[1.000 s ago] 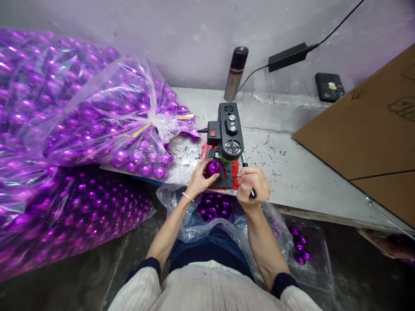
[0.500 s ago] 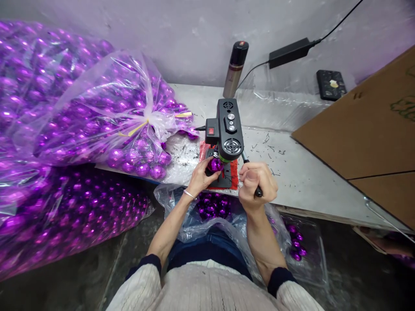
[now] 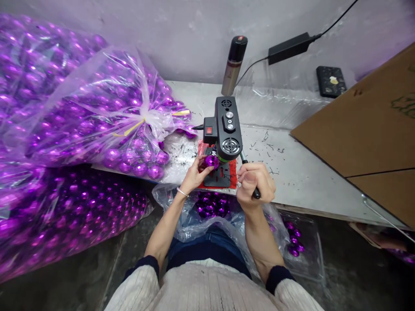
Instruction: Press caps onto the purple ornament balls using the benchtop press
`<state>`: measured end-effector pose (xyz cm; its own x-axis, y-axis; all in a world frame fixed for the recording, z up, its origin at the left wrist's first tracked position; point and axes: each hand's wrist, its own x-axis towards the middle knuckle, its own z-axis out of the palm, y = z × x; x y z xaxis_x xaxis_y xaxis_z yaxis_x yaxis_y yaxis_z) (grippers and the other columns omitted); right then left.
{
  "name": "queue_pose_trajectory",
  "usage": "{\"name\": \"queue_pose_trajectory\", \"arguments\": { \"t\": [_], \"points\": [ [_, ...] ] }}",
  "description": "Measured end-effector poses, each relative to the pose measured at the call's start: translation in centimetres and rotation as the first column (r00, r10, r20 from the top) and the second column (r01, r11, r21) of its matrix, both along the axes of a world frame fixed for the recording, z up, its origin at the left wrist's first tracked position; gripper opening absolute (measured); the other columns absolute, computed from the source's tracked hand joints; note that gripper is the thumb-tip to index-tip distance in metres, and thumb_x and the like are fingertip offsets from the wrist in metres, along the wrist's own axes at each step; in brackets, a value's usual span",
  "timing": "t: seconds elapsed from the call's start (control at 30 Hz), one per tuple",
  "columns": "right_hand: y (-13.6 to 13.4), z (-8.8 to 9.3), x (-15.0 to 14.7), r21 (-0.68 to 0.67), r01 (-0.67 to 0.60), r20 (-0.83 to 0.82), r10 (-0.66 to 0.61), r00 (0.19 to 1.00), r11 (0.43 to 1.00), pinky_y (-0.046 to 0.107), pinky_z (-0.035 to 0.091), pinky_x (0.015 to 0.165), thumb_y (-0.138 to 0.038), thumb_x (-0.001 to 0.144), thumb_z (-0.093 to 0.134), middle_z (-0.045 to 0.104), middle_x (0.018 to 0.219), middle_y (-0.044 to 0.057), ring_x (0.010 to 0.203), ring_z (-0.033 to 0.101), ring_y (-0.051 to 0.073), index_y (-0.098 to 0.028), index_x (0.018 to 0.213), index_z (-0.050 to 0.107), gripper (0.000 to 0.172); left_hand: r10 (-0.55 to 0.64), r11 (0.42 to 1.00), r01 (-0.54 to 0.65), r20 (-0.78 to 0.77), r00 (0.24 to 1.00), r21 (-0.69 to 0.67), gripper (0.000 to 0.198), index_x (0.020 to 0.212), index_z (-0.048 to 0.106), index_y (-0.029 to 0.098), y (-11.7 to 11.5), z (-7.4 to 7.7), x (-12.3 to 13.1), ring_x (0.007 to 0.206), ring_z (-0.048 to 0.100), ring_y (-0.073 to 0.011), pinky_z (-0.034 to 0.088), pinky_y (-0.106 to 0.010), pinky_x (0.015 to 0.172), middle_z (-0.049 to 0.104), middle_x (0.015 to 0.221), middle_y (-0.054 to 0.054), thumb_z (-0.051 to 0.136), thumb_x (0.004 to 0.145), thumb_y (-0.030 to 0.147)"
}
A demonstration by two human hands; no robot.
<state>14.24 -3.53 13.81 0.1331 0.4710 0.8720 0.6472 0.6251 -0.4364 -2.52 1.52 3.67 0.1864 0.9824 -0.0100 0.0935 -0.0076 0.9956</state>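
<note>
Between the thumb and fingers of my left hand (image 3: 195, 174) is a shiny purple ball (image 3: 211, 162). It sits at the left of the head of a small black bench press machine (image 3: 228, 129) with a red switch. My right hand (image 3: 256, 182) is closed round the machine's lever handle (image 3: 256, 193), its thumb on top. Under the machine lies a red sheet (image 3: 233, 175) on the table. In my lap, an open clear plastic bag (image 3: 207, 225) holds more purple balls (image 3: 212, 204).
Big clear bags of purple balls (image 3: 129, 112) fill the left side. Behind the machine stand a spray can (image 3: 234, 67) and a power adapter (image 3: 288, 48). A black phone-like object (image 3: 331, 81) and a cardboard box (image 3: 359, 134) are at the right. Dark scraps litter the table (image 3: 285, 172).
My left hand has drawn the purple ball left, out from under the machine's head. My right hand stays on the lever. The whole view has shifted slightly.
</note>
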Motion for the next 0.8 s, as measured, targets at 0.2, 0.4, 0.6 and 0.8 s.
{"name": "queue_pose_trajectory", "arguments": {
  "t": [0.2, 0.4, 0.6, 0.8],
  "points": [
    [-0.1, 0.0, 0.1, 0.001, -0.001, -0.001, 0.001, 1.0, 1.0, 0.029, 0.044, 0.056, -0.019, 0.098, 0.048, 0.06, 0.065, 0.0, 0.061, 0.059, 0.014, -0.023, 0.074, 0.053, 0.024, 0.062, 0.979, -0.004, -0.28, 0.958, 0.203, 0.053, 0.129, 0.058, 0.022, -1.0, 0.2, 0.9, 0.107, 0.069, -0.0254, 0.054, -0.039, 0.097, 0.072, 0.12, -0.01, 0.077, 0.085, 0.044],
    [0.0, -0.2, 0.1, 0.028, -0.017, -0.002, 0.017, 1.0, 0.999, 0.028, 0.044, 0.057, -0.018, 0.098, 0.048, 0.061, 0.067, -0.001, 0.061, 0.059, 0.013, -0.022, 0.074, 0.052, 0.024, 0.122, 0.92, 0.026, -0.348, 0.929, 0.392, 0.054, 0.131, 0.058, 0.02, -1.3, -0.5, 1.7, 0.118, 0.066, -0.0294, 0.052, -0.044, 0.103, 0.069, 0.126, -0.013, 0.077, 0.085, 0.041],
    [-0.2, -0.5, 0.4, -0.009, -0.017, 0.044, 0.017, 0.999, 1.0, 0.028, 0.045, 0.058, -0.018, 0.098, 0.047, 0.061, 0.068, 0.0, 0.063, 0.059, 0.013, -0.022, 0.075, 0.053, 0.024, 0.101, 0.886, 0.091, -0.381, 0.919, 0.454, 0.056, 0.131, 0.058, 0.02, -0.8, -0.9, 1.5, 0.121, 0.064, -0.0305, 0.051, -0.047, 0.106, 0.068, 0.129, -0.013, 0.079, 0.083, 0.04],
    [-0.4, -1.7, 0.2, 0.029, -0.027, -0.002, 0.027, 1.0, 0.999, 0.027, 0.045, 0.058, -0.022, 0.1, 0.047, 0.063, 0.07, 0.0, 0.064, 0.058, 0.012, -0.022, 0.076, 0.053, 0.025, 0.125, 0.879, 0.052, -0.334, 0.934, 0.474, 0.06, 0.135, 0.059, 0.02, -0.7, -2.4, 1.6, 0.127, 0.063, -0.0302, 0.049, -0.048, 0.111, 0.068, 0.134, -0.014, 0.078, 0.085, 0.047]
  ]
}}
